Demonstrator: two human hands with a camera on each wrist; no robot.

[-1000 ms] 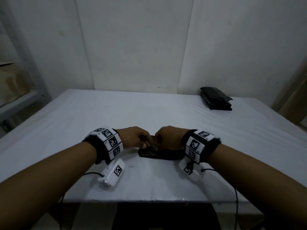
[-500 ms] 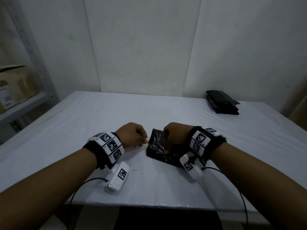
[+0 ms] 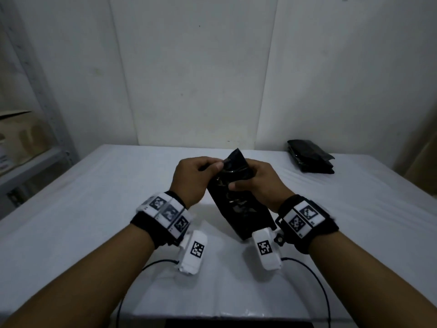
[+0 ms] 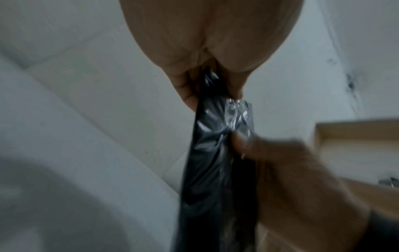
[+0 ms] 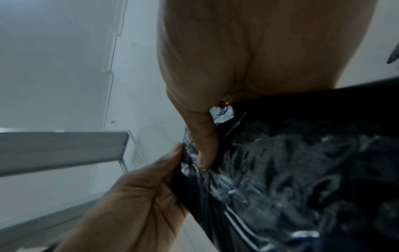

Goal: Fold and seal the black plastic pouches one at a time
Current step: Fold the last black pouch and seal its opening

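Note:
A crinkled black plastic pouch (image 3: pixel 238 202) hangs upright above the white table (image 3: pixel 94 209), held between both hands. My left hand (image 3: pixel 208 168) pinches its upper left edge between thumb and fingers. My right hand (image 3: pixel 238 183) grips the upper right part, thumb across the front. In the left wrist view the pouch (image 4: pixel 218 162) runs down from my left hand (image 4: pixel 207 85), edge on. The right wrist view shows the pouch (image 5: pixel 291 170) under my right hand (image 5: pixel 205 153), with the left hand's fingertips (image 5: pixel 175 151) on its edge.
A stack of black pouches (image 3: pixel 309 159) lies at the table's far right. A metal shelf (image 3: pixel 30 162) with a cardboard box (image 3: pixel 19 133) stands at the left. White wall panels rise behind the table. Cables trail from both wrist units near the front edge.
The pouch lay flat on the table under both hands; the right hand then tilted it up, and now both hands hold it raised and upright.

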